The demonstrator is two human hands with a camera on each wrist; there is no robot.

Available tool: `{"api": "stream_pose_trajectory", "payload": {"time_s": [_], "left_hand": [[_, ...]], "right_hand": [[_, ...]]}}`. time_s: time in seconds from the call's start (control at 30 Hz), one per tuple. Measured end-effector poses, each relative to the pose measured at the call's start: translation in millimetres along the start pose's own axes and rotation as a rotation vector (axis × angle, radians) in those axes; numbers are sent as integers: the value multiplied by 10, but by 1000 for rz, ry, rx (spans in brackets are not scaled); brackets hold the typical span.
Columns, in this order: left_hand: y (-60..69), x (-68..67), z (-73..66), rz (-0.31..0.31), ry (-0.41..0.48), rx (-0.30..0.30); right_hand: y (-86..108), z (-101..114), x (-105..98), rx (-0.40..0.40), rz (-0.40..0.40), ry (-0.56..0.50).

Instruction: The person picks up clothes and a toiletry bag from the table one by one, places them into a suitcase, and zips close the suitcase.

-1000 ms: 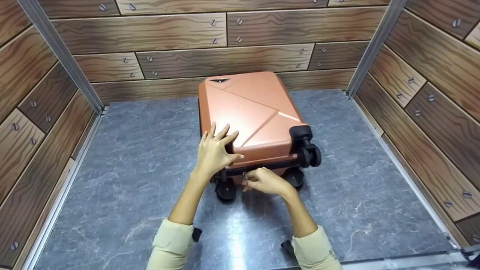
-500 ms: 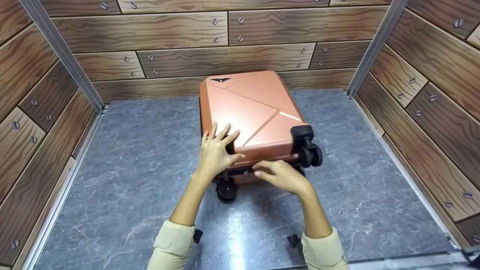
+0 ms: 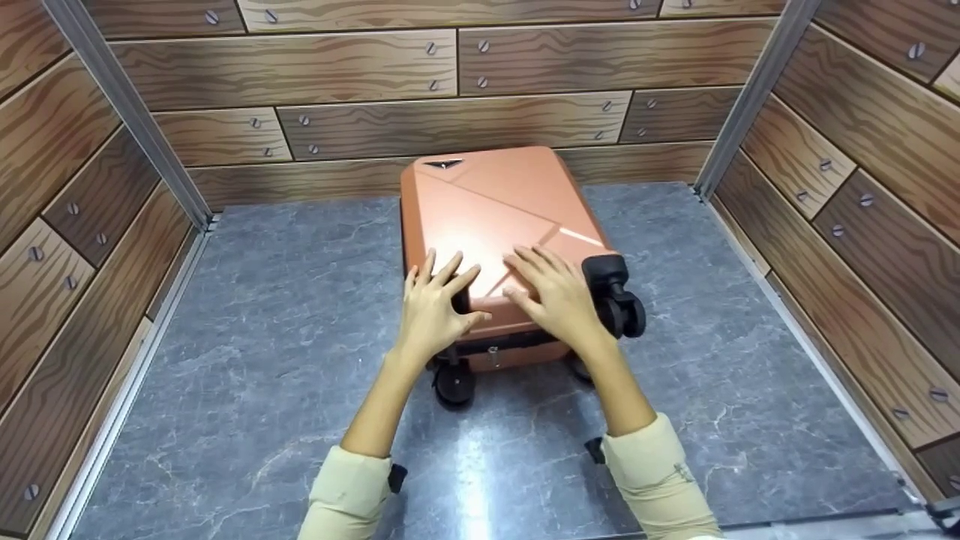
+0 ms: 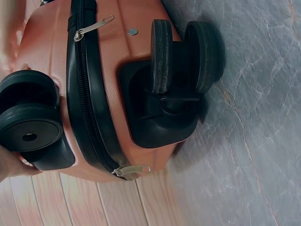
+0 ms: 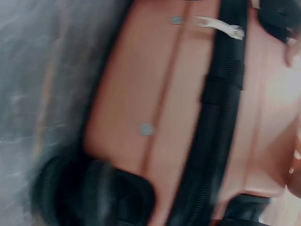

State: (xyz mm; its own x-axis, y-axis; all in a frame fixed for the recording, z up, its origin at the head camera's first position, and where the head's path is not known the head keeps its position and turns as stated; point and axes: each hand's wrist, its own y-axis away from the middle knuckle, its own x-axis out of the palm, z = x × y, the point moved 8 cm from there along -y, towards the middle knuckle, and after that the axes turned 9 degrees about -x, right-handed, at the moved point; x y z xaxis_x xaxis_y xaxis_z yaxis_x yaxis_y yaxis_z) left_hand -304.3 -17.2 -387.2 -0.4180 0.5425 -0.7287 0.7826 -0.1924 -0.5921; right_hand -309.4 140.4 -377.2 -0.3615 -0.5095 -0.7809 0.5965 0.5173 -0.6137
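An orange hard-shell suitcase [image 3: 495,195] lies flat on the floor, its wheeled end facing me. My left hand [image 3: 435,311] rests on its near left corner, fingers spread over the top and thumb along the end edge. On the near right part of the shell lies my right hand [image 3: 559,300], its fingers extended. A black zipper [image 4: 84,89] runs around the suitcase's side. One metal zipper pull [image 4: 94,28] is near the middle of the wheeled end; another zipper pull [image 4: 134,170] is by the corner in the left wrist view.
Black caster wheels stick out at the corners, including the right wheel [image 3: 626,311] and the lower left wheel [image 3: 454,385]. The grey marbled floor [image 3: 285,337] surrounds the suitcase. Wood-patterned walls [image 3: 375,67] with metal corner posts close in the back and both sides.
My right hand has let go of the zipper pull on the wheeled end and moved up onto the top of the suitcase. The left hand and the suitcase have stayed put.
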Motion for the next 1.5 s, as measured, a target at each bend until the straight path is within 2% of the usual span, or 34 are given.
{"api": "stream_pose_trajectory", "payload": {"time_s": [0.1,0.3,0.53,0.67,0.77,0.87,0.97,1.03,1.13,1.23,1.33,1.37,1.43,1.5], "left_hand": [[1,1,1,0,2,1],[21,-22,-29,-20,-24,13],[250,-85,-177,-120,-4,70],[403,-134,-323,-177,84,152],[522,-163,-464,-191,204,245],[650,-134,-592,-151,324,309],[761,-9,-652,-52,435,292],[827,121,-641,39,508,233],[923,366,-548,196,623,68],[1020,627,-393,365,760,-200],[1130,840,-235,495,954,-532],[1159,873,-201,522,1011,-639],[1200,885,-175,559,1127,-815],[1241,951,-131,577,1210,-933]], "right_hand": [[19,-19,81,5,48,95],[23,11,89,-46,24,157],[62,9,126,-41,83,187],[77,10,129,-35,88,188],[77,15,129,-34,86,184],[77,20,123,-34,85,178],[76,15,116,-32,85,181],[73,11,116,-28,87,178],[67,15,124,-32,93,181],[68,20,129,-34,99,180],[72,19,127,-31,98,177],[74,18,124,-30,95,177],[74,14,119,-25,90,178],[75,7,115,-20,89,183]]}}
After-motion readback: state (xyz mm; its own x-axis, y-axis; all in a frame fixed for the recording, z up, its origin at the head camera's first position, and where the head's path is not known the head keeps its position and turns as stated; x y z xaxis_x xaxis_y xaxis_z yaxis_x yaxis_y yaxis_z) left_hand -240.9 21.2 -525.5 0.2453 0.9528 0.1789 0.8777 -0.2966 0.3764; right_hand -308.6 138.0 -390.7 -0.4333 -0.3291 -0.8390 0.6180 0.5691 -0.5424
